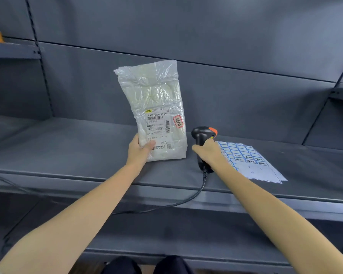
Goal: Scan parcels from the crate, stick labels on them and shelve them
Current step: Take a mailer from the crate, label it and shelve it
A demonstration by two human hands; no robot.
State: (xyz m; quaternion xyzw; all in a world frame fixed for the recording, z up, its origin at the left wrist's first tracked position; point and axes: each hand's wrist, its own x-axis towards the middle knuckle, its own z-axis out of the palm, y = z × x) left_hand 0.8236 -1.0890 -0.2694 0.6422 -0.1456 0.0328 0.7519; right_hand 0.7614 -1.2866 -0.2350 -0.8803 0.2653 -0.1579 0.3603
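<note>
left hand (pixel 140 149): fingers pinch parcel's lower-left corner.
right hand (pixel 208 152): fingers wrap scanner (pixel 203 141) handle.
parcel (pixel 156 113): upright on shelf (pixel 67 147), 9 o'clock of scanner.
label sheets (pixel 251 161): 3 o'clock of scanner.
risk: floppy bag may sag, crinkled film could spoil barcode read; cable (pixel 186 200) may snag.

A dark grey metal shelf (pixel 67 147) runs across the view under both hands. A clear plastic parcel (pixel 158 107) stands upright on it, its lower edge on the shelf by the left hand (pixel 140 150). Just right of the right hand (pixel 208 153), sheets of blue-bordered labels (pixel 251 161) lie flat. A black barcode scanner (pixel 203 143) stands between parcel and sheets, its cable (pixel 186 200) trailing over the shelf's front edge.
</note>
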